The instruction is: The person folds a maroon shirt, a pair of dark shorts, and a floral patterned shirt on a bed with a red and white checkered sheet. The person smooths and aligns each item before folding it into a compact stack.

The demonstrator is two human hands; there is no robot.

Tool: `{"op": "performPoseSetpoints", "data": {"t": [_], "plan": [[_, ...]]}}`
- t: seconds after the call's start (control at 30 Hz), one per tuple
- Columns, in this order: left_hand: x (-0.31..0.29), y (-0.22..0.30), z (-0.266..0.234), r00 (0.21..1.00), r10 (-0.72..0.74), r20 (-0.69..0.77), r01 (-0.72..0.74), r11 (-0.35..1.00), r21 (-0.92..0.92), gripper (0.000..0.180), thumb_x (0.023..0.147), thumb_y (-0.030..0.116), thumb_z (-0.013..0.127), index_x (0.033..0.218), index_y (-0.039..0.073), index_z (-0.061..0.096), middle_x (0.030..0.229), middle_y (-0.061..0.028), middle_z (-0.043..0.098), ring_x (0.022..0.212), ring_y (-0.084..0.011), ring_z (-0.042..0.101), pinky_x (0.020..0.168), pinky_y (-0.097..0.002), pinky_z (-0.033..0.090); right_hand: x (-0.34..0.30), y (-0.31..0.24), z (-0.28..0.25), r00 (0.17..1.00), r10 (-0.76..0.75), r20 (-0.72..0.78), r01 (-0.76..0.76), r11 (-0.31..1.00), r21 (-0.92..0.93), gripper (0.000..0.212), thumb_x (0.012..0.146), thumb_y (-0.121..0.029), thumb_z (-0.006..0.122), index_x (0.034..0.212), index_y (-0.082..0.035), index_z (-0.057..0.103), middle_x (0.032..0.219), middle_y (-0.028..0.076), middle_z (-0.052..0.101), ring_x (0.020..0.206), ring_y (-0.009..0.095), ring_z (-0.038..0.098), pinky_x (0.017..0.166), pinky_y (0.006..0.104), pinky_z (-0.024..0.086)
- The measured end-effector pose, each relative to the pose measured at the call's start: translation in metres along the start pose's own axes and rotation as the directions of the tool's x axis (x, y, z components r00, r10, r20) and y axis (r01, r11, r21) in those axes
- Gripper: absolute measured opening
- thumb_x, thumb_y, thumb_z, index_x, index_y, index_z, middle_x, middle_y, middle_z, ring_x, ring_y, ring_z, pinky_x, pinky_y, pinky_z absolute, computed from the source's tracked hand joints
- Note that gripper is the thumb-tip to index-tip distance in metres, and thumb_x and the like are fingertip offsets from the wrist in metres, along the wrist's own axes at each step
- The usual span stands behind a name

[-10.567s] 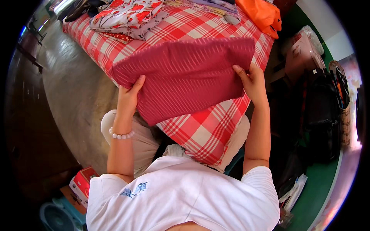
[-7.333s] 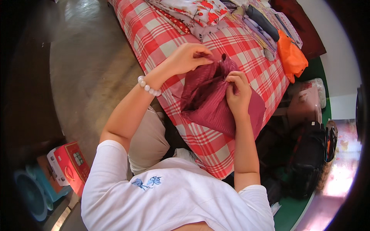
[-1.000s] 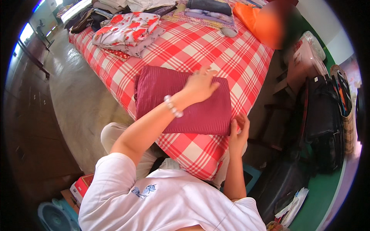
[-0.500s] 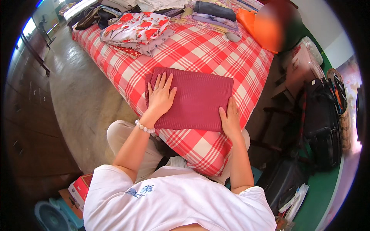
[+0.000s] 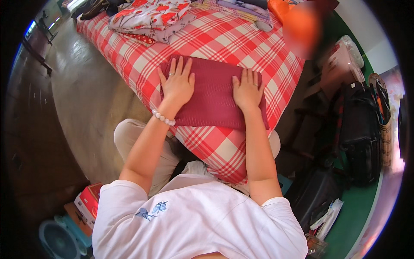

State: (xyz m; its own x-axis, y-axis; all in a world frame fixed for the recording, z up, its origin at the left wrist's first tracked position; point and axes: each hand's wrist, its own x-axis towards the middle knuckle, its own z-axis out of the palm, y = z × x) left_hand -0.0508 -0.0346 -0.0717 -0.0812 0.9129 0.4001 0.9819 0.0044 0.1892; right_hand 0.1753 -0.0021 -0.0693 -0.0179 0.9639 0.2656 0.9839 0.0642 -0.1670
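A folded maroon ribbed cloth [image 5: 211, 95] lies flat as a rectangle on the near corner of the bed, over the red-and-white plaid bedspread [image 5: 228, 149]. My left hand [image 5: 177, 85] rests palm down on its left part, fingers spread toward the far edge. On the right part lies my right hand [image 5: 249, 91], also flat with the fingers stretched out. Neither hand grips anything. A beaded bracelet [image 5: 163, 117] circles my left wrist.
Folded floral fabrics [image 5: 151, 19] are stacked at the bed's far left, with more folded clothes [image 5: 241, 11] behind. An orange item [image 5: 280, 8] sits at the far right corner. A black suitcase [image 5: 360, 134] stands right of the bed, a red-and-white box [image 5: 88, 203] at lower left.
My right hand has moved from the cloth's right edge up and inward onto its top. My left hand has shifted slightly farther up. The cloth and bed appear higher in view.
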Motion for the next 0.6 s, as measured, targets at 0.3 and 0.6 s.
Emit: {"op": "performPoseSetpoints", "data": {"t": [0.3,0.6], "plan": [[-0.032,-0.04,-0.018,0.998,-0.047,-0.039,0.026,0.905,-0.424,0.057,0.095,0.026,0.055,0.145,0.004,0.037,0.151,-0.0241,0.032,0.141,-0.0376,0.031,0.111,-0.0505,0.031,-0.021,0.084,-0.019,0.999,-0.019,0.031,-0.003,0.808,0.589,0.054,0.096,-0.024,0.056,0.143,-0.001,0.041,0.143,0.023,0.045,0.131,0.037,0.046,0.108,0.0403,0.038],[-0.043,-0.017,-0.078,0.874,-0.226,0.43,0.482,0.517,-0.707,0.078,0.093,0.02,0.062,0.15,-0.004,0.016,0.142,-0.0332,0.04,0.134,-0.0363,0.042,0.11,-0.0381,0.034,-0.024,0.056,-0.079,0.938,-0.094,0.333,-0.243,0.509,0.826,0.078,0.092,-0.018,0.064,0.156,-0.016,0.018,0.153,0.018,0.035,0.14,0.028,0.034,0.113,0.0358,0.03]]}}
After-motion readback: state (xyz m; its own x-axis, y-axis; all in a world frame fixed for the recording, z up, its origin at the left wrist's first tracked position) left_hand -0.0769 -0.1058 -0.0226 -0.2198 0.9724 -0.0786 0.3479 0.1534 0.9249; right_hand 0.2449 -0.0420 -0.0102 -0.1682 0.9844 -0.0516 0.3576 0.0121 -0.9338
